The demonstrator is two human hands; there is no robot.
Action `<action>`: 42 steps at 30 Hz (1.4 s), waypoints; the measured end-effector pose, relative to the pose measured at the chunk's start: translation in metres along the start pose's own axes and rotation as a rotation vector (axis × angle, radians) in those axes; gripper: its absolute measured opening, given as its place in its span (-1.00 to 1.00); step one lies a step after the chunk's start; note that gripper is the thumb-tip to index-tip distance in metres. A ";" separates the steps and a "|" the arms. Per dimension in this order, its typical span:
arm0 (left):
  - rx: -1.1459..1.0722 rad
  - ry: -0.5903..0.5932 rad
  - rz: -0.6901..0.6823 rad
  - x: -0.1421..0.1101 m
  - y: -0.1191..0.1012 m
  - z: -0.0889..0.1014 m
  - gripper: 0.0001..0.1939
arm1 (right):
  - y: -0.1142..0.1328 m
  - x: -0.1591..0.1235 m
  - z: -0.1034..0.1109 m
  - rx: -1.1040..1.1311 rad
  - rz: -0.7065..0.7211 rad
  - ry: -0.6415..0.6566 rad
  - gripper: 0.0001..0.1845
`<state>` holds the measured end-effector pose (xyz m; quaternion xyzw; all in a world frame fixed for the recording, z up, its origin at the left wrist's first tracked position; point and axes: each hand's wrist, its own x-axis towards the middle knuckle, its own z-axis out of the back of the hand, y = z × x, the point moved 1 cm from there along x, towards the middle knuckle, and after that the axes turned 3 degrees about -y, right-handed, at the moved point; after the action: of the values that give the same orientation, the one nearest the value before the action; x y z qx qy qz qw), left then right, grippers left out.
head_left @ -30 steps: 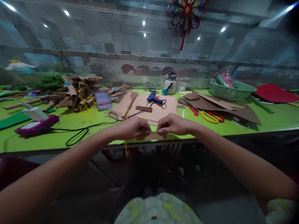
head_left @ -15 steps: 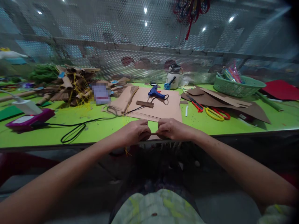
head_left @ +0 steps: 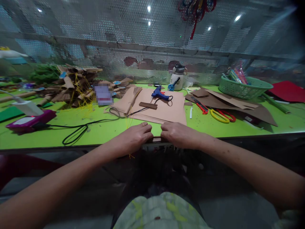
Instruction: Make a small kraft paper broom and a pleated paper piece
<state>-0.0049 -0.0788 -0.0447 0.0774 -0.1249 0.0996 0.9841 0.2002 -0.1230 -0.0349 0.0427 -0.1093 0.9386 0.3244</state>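
Observation:
At the table's front edge, my left hand (head_left: pixel 137 136) and my right hand (head_left: pixel 177 134) both pinch a narrow strip of brown paper (head_left: pixel 157 139). Only its middle shows between my fingers; the ends are hidden. Beyond my hands lies a stack of brown paper sheets (head_left: pixel 175 109). On the stack rest a folded dark brown paper strip (head_left: pixel 148 105), a blue glue gun (head_left: pixel 160 93) and a rolled piece of brown paper (head_left: pixel 132 103) at its left.
A purple power strip (head_left: pixel 30 121) with a black cord (head_left: pixel 78 125) lies left. Behind it sits a pile of brown paper pieces (head_left: pixel 76 84). Scissors with yellow and red handles (head_left: pixel 219 116), a red-handled cutting tool (head_left: pixel 200 105), a green basket (head_left: pixel 245 89) and a white bottle (head_left: pixel 177 78) stand or lie rightward.
My left fingers have shifted slightly and lie lower over the strip. Less height of the brown paper shows between my hands. Both hands keep their hold.

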 end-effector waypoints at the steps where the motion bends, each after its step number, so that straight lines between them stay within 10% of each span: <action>1: -0.012 0.001 0.000 -0.001 0.000 0.001 -0.88 | 0.000 -0.001 0.000 0.002 0.007 0.008 -0.87; 9: -0.039 0.044 0.098 -0.017 0.006 0.005 -0.81 | -0.002 -0.012 0.001 0.066 0.019 -0.003 -0.80; 22: 0.123 0.157 -0.143 -0.021 -0.006 0.016 -0.84 | 0.012 -0.025 0.000 -0.159 0.081 0.018 -0.79; 35: -0.275 0.187 0.610 0.025 0.002 0.016 -0.83 | 0.045 -0.026 -0.014 -0.203 -0.133 -0.032 -0.84; 42: -0.470 0.298 0.635 0.025 0.013 0.006 -0.84 | 0.031 -0.022 0.012 -0.024 -0.305 -0.129 -0.86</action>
<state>0.0142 -0.0627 -0.0304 -0.2068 -0.0180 0.3769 0.9027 0.1984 -0.1622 -0.0316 0.1149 -0.1332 0.8725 0.4559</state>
